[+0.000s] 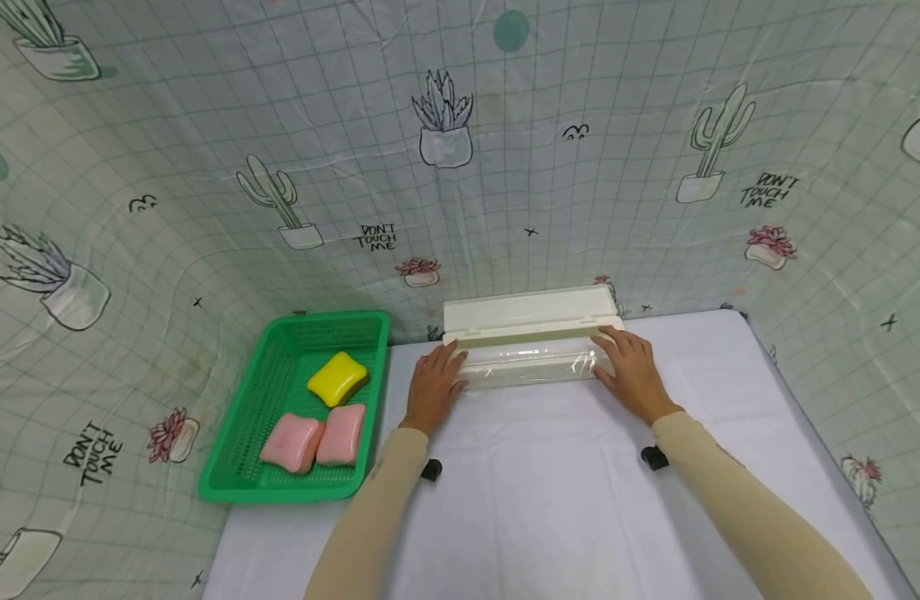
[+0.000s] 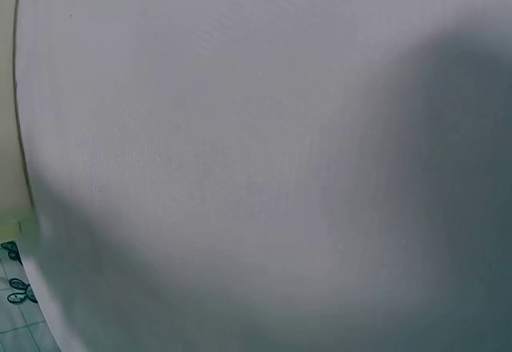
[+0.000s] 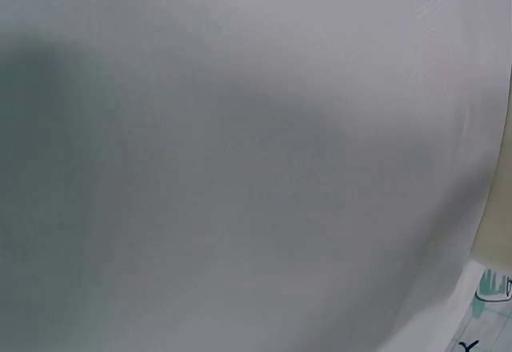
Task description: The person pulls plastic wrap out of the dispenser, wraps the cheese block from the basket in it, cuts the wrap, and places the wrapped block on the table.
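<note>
A white cling film dispenser [image 1: 531, 310] lies at the back of the table with its long lid tilted up behind it. Clear, shiny cling film [image 1: 527, 367] spans its front side. My left hand [image 1: 433, 385] holds the film's left end, thumb nearer me and fingers toward the box. At the other end, my right hand [image 1: 634, 371] grips the film in the same way, its fingers reaching the box's right corner. Both wrist views show mostly blurred white cloth and shadow, with neither hand in sight.
A green plastic basket [image 1: 227, 442] stands on the left, holding a yellow sponge [image 1: 338, 379] and two pink sponges [image 1: 291, 443]. White cloth [image 1: 535, 517] covers the table. A patterned curtain [image 1: 520, 183] hangs close behind and along both sides.
</note>
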`<state>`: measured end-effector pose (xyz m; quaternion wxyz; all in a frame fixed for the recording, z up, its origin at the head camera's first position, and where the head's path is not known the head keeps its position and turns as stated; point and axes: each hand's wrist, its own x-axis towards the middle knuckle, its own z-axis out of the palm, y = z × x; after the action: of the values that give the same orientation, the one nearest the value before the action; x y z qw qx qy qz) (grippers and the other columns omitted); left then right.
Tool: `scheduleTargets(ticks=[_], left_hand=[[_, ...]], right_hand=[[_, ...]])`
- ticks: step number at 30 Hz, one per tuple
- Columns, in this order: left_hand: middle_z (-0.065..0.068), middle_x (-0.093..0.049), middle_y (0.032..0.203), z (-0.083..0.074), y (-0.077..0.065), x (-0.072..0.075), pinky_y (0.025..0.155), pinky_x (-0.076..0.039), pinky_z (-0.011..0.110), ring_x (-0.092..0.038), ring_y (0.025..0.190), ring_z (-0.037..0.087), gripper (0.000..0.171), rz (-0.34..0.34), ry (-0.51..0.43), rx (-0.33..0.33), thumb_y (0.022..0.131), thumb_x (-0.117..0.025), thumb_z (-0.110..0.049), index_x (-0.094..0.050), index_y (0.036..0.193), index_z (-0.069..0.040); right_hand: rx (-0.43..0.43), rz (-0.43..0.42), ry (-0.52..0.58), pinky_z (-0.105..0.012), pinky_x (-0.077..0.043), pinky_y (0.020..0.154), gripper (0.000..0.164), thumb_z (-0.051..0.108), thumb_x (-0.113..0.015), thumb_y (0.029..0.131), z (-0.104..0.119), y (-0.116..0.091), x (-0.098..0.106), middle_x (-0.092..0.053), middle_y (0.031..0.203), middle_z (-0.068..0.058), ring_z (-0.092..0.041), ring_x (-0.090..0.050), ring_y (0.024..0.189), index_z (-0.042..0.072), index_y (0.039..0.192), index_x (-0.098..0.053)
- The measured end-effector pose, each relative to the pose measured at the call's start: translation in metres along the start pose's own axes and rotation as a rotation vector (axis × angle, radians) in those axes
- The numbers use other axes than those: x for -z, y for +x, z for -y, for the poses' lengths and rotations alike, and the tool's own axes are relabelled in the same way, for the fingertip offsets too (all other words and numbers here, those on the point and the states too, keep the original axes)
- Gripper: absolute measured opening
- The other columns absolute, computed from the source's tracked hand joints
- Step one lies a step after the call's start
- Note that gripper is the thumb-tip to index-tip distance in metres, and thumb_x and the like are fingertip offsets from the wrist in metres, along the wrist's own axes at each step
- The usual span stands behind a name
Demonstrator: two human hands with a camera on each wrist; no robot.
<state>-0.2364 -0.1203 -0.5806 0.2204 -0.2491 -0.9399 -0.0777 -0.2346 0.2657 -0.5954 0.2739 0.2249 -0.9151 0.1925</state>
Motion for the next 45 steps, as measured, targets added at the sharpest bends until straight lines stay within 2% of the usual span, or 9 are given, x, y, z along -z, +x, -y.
scheduleTargets(ticks=[7, 11, 14, 19, 27, 33, 38, 45], left_hand=[[0.007, -0.064, 0.134, -0.002, -0.001, 0.001, 0.1, -0.047, 0.042, -0.06, 0.123, 0.026, 0.034, -0.164, -0.038, -0.074, 0.091, -0.083, -0.025, -0.072, 0.122, -0.015], [0.006, -0.068, 0.123, -0.004, -0.001, 0.001, 0.095, -0.049, 0.043, -0.063, 0.116, 0.026, 0.025, -0.245, -0.064, -0.082, 0.089, -0.085, -0.021, -0.074, 0.111, -0.015], [0.005, -0.068, 0.119, -0.005, -0.001, 0.001, 0.094, -0.049, 0.044, -0.063, 0.114, 0.026, 0.022, -0.282, -0.082, -0.071, 0.089, -0.084, -0.019, -0.074, 0.109, -0.014], [0.006, -0.068, 0.116, -0.006, -0.003, 0.004, 0.094, -0.048, 0.045, -0.063, 0.111, 0.026, 0.022, -0.301, -0.106, -0.047, 0.088, -0.086, -0.013, -0.075, 0.106, -0.012], [0.006, -0.069, 0.109, -0.012, -0.003, 0.008, 0.091, -0.048, 0.048, -0.063, 0.105, 0.026, 0.011, -0.303, -0.213, -0.031, 0.09, -0.083, -0.007, -0.075, 0.097, -0.011], [0.006, -0.069, 0.108, -0.013, -0.003, 0.009, 0.093, -0.047, 0.049, -0.063, 0.106, 0.027, 0.004, -0.303, -0.23, -0.006, 0.095, -0.078, -0.01, -0.077, 0.099, -0.011], [0.006, -0.068, 0.107, -0.012, -0.003, 0.011, 0.092, -0.046, 0.049, -0.062, 0.105, 0.027, 0.009, -0.328, -0.227, 0.008, 0.091, -0.082, -0.009, -0.079, 0.099, -0.01], [0.006, -0.068, 0.106, -0.013, -0.002, 0.014, 0.09, -0.045, 0.048, -0.061, 0.102, 0.027, 0.006, -0.366, -0.243, 0.004, 0.094, -0.08, -0.011, -0.079, 0.099, -0.009]], right_hand=[[0.05, -0.099, 0.057, -0.062, -0.039, 0.093, 0.043, 0.002, -0.088, 0.08, 0.005, -0.002, 0.004, -0.062, 0.128, -0.025, -0.047, -0.055, 0.112, 0.001, 0.118, -0.069], [0.072, -0.152, 0.088, -0.062, -0.041, 0.089, 0.031, -0.004, -0.088, 0.078, 0.009, 0.0, 0.006, -0.065, 0.12, -0.025, -0.047, -0.058, 0.106, 0.003, 0.105, -0.073], [0.08, -0.176, 0.097, -0.063, -0.041, 0.087, 0.028, -0.008, -0.087, 0.078, 0.011, 0.001, 0.007, -0.065, 0.116, -0.025, -0.048, -0.059, 0.103, 0.002, 0.1, -0.074], [0.059, -0.185, 0.105, -0.064, -0.041, 0.088, 0.026, -0.009, -0.086, 0.078, 0.013, 0.002, 0.012, -0.065, 0.114, -0.025, -0.048, -0.059, 0.103, 0.002, 0.099, -0.073], [0.055, -0.195, 0.099, -0.064, -0.04, 0.087, 0.019, -0.005, -0.085, 0.082, 0.014, 0.003, 0.016, -0.064, 0.109, -0.024, -0.047, -0.059, 0.1, 0.001, 0.096, -0.074], [0.052, -0.209, 0.103, -0.062, -0.04, 0.086, 0.019, -0.007, -0.086, 0.081, 0.017, 0.007, 0.019, -0.064, 0.106, -0.023, -0.046, -0.059, 0.098, 0.001, 0.095, -0.074], [0.054, -0.204, 0.096, -0.062, -0.04, 0.087, 0.018, -0.005, -0.086, 0.082, 0.017, 0.009, 0.022, -0.064, 0.106, -0.021, -0.046, -0.059, 0.098, 0.002, 0.094, -0.075], [0.048, -0.196, 0.084, -0.063, -0.041, 0.087, 0.017, -0.005, -0.085, 0.082, 0.02, 0.01, 0.024, -0.064, 0.105, -0.021, -0.046, -0.06, 0.098, 0.002, 0.094, -0.074]])
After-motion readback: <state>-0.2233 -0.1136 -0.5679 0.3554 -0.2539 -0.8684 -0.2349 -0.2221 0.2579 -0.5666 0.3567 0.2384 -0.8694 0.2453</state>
